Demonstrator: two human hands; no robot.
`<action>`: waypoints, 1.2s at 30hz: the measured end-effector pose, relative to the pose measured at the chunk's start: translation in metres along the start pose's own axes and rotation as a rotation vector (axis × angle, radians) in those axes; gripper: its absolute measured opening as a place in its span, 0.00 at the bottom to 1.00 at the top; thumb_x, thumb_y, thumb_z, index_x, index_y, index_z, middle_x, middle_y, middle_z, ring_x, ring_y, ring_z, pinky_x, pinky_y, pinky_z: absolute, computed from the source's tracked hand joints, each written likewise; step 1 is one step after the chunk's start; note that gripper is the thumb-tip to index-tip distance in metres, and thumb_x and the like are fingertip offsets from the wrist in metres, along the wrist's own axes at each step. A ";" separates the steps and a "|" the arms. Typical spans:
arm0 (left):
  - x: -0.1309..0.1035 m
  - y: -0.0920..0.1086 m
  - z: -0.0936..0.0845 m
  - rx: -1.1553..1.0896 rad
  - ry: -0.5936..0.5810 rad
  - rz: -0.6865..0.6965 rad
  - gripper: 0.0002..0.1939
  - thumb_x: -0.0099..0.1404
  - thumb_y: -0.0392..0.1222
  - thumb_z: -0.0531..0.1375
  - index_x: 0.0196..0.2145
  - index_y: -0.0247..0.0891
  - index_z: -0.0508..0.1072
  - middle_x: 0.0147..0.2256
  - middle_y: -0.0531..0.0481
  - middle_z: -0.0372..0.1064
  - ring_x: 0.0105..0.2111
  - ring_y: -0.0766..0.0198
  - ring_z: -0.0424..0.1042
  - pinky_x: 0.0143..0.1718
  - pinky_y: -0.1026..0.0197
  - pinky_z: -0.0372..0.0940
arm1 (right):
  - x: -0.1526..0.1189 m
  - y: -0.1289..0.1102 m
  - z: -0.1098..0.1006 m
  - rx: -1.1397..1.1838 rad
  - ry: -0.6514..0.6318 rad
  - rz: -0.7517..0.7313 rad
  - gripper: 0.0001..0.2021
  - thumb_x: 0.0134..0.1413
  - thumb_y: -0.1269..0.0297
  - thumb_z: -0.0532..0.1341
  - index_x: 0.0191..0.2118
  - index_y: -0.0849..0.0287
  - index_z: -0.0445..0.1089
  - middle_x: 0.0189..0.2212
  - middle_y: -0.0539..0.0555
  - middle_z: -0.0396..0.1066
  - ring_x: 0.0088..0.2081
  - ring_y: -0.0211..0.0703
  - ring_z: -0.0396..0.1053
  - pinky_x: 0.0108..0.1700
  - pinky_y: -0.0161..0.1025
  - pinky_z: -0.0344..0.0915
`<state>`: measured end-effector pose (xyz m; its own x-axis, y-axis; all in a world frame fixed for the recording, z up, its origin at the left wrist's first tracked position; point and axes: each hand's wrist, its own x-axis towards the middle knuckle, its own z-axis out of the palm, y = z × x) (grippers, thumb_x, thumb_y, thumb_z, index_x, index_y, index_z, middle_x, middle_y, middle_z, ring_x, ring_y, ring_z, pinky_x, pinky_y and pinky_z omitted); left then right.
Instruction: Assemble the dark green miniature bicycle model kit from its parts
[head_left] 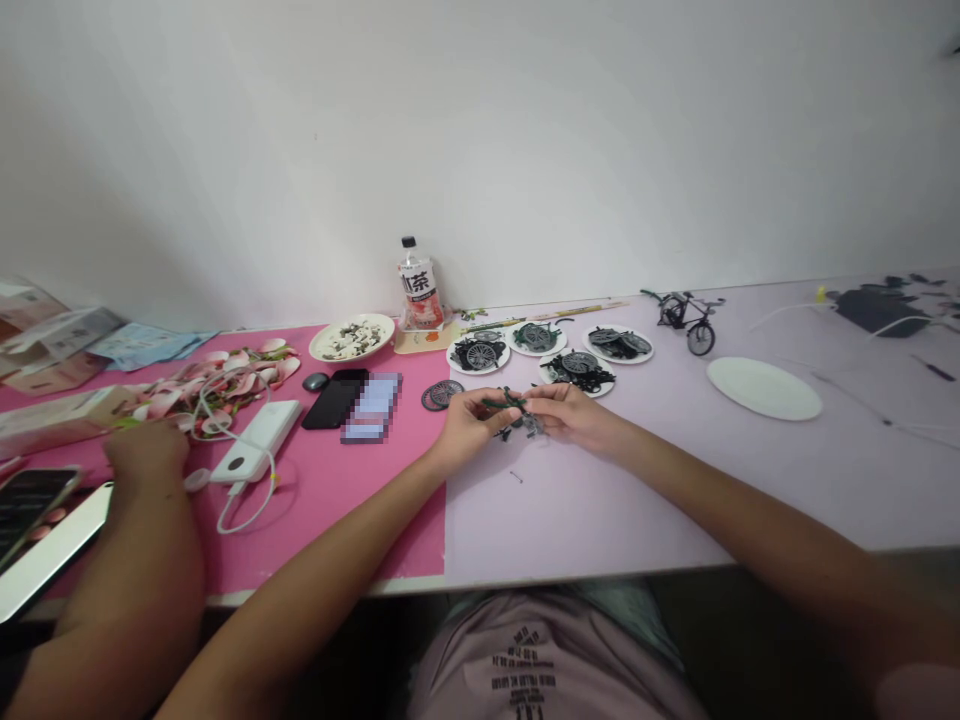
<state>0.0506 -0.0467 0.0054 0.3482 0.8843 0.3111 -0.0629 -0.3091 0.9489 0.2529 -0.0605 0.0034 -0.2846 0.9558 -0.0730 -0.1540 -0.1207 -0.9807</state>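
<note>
My left hand (471, 425) is closed in a pinch on a dark green toy bicycle part (504, 404), with spokes and thin bars around it. From the other side, my right hand (576, 415) grips the same small piece with thumb and fingers. The fingers hide much of its shape. Just left of my left hand lie loose black toy wheels (442, 394). A thin little rod (516, 477) rests on the table below my hands. Beyond them, small white plates (459, 366) hold black and grey wheels and dark parts. A toy bicycle (684, 318) stands upright at the back right.
A white plate (765, 388) lies to the right. Behind are a drink bottle (421, 290) and a bowl of small pieces (352, 340). Leftward lie phones (371, 408), a cabled power bank (259, 440) and pink petal-like pieces (176, 392); another person's arm (146, 530) reaches in there.
</note>
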 end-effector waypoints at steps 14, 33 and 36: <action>0.000 0.002 0.000 -0.035 0.009 -0.047 0.23 0.49 0.55 0.76 0.34 0.33 0.81 0.39 0.39 0.81 0.30 0.61 0.76 0.30 0.61 0.70 | -0.007 -0.013 0.007 -0.027 -0.005 0.006 0.21 0.42 0.51 0.76 0.37 0.60 0.74 0.15 0.39 0.54 0.17 0.27 0.42 0.22 0.34 0.35; 0.006 0.004 -0.005 -0.137 0.055 -0.184 0.17 0.48 0.50 0.76 0.27 0.35 0.78 0.44 0.43 0.80 0.25 0.69 0.71 0.28 0.64 0.68 | 0.009 -0.016 -0.011 -0.115 0.229 -0.244 0.15 0.56 0.50 0.58 0.32 0.53 0.54 0.20 0.41 0.50 0.19 0.33 0.44 0.23 0.33 0.42; 0.006 0.005 -0.006 -0.137 0.057 -0.176 0.17 0.48 0.50 0.76 0.25 0.35 0.78 0.43 0.42 0.80 0.24 0.70 0.69 0.27 0.64 0.68 | 0.008 -0.014 -0.013 -0.274 0.329 -0.343 0.12 0.57 0.53 0.59 0.31 0.54 0.59 0.23 0.44 0.57 0.24 0.35 0.53 0.28 0.34 0.52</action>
<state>0.0468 -0.0411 0.0120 0.3117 0.9400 0.1386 -0.1331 -0.1012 0.9859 0.2651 -0.0472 0.0145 0.0565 0.9667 0.2495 0.0785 0.2448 -0.9664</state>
